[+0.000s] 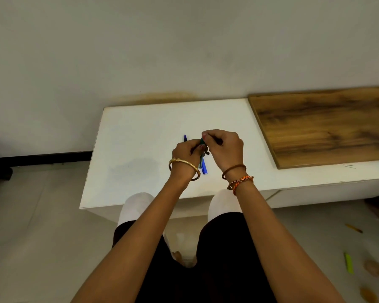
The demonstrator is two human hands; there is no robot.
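Observation:
Both hands meet over the middle of a low white table point(140, 136). My left hand point(185, 153) is curled round a small bundle of pens: a blue pen point(204, 166) sticks out below the fist and a blue tip point(185, 137) above it, with a green one point(202, 141) among them. My right hand point(224, 147) pinches the green part and a thin dark piece at the top of the bundle. The fingers hide most of the pens.
A wooden board point(324, 125) lies on the table's right part against the grey wall. On the floor at the right lie a yellow-green marker point(348, 263) and a yellow pen point(353, 228). My knees press against the table's front edge.

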